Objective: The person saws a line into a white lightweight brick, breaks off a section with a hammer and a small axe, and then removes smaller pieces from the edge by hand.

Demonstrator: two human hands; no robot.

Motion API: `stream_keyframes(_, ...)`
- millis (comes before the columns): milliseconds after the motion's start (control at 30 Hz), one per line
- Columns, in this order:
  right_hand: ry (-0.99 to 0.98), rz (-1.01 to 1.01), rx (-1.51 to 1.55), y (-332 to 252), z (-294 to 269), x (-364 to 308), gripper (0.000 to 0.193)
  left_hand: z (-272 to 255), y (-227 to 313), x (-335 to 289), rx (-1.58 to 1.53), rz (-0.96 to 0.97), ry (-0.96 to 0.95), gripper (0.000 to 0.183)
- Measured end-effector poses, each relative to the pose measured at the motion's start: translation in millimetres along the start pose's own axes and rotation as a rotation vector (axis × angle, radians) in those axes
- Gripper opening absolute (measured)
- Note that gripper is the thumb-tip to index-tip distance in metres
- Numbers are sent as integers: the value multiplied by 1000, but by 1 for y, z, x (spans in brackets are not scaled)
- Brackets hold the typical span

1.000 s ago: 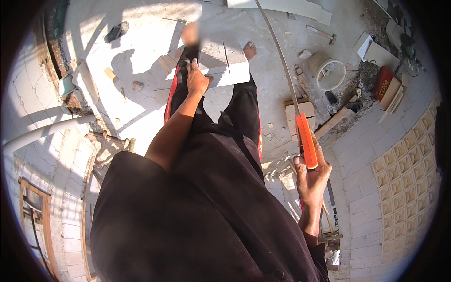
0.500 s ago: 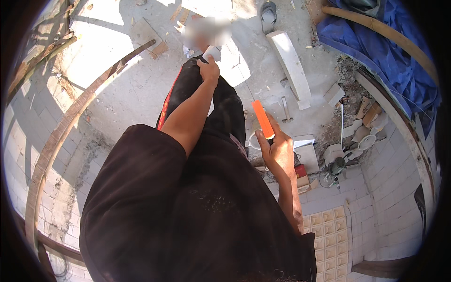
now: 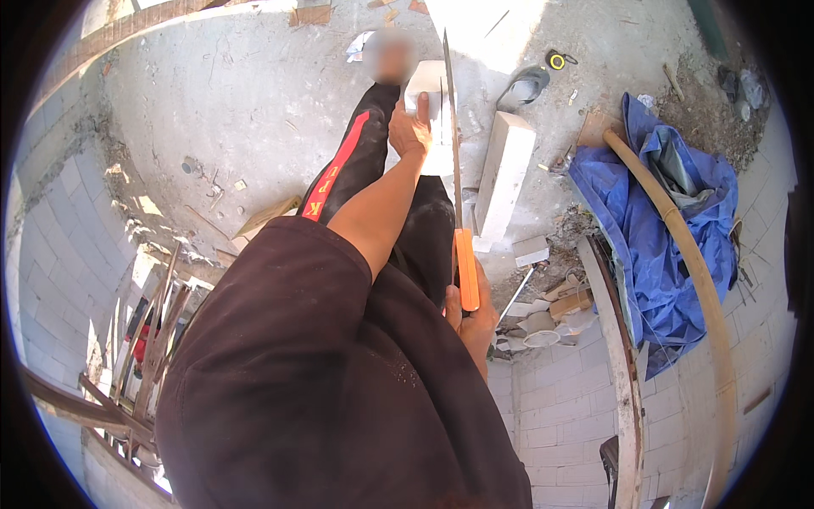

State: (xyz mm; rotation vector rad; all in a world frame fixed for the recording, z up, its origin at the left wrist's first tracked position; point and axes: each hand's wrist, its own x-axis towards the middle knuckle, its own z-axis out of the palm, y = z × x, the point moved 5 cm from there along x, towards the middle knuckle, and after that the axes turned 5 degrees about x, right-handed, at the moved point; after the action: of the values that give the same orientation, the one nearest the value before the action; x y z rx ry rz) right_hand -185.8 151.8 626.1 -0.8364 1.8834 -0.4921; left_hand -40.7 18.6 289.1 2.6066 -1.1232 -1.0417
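Observation:
My right hand [image 3: 476,321] is wrapped round the orange handle [image 3: 467,270] of a handsaw. Its long, narrow blade [image 3: 455,144] points away from me, along the right side of a pale white block [image 3: 437,158]. My left hand [image 3: 410,131] grips the left side of this block, its thumb lying on top. The block sits beside my outstretched leg in black trousers with a red stripe. I cannot tell whether the blade touches the block.
To the right lie a longer white block [image 3: 502,174], a slipper [image 3: 527,83] and a yellow-and-black tape measure [image 3: 556,61]. Further right, a bamboo pole [image 3: 674,220] crosses a crumpled blue tarp [image 3: 606,191]. Rubble and scraps [image 3: 564,301] lie near a timber beam [image 3: 615,339].
My view has swung to the right. The saw, earlier foreshortened with mainly its handle showing, now stretches forward beside the block. My left hand still holds a white piece.

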Motion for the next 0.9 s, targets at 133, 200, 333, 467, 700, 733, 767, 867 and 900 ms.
stream_keyframes(133,-49,172,54,7,-6,-20,55,-2,14,-5,-9,-4,32,77)
stream_keyframes(200,-64,177,46,11,-2,-24,55,-12,17,-8,-9,-32,3,78)
stream_keyframes(333,-12,117,28,4,6,-21,55,-14,15,1,0,157,96,81)
stream_keyframes(467,-11,202,31,10,11,-53,55,-31,44,-18,-79,134,-55,76)
stream_keyframes(700,48,208,-144,14,27,-76,54,-18,23,-7,-39,261,213,73)
stream_keyframes(733,47,180,-118,10,35,-63,53,-16,34,-7,-44,256,164,74)
stream_keyframes(767,35,142,-94,6,39,-51,51,-18,41,-10,-39,241,120,75)
stream_keyframes(867,-3,258,-103,-14,25,-51,50,-15,37,-6,-28,277,203,73)
stream_keyframes(900,-35,328,-74,-14,21,-53,50,-16,24,-6,-3,272,255,72)
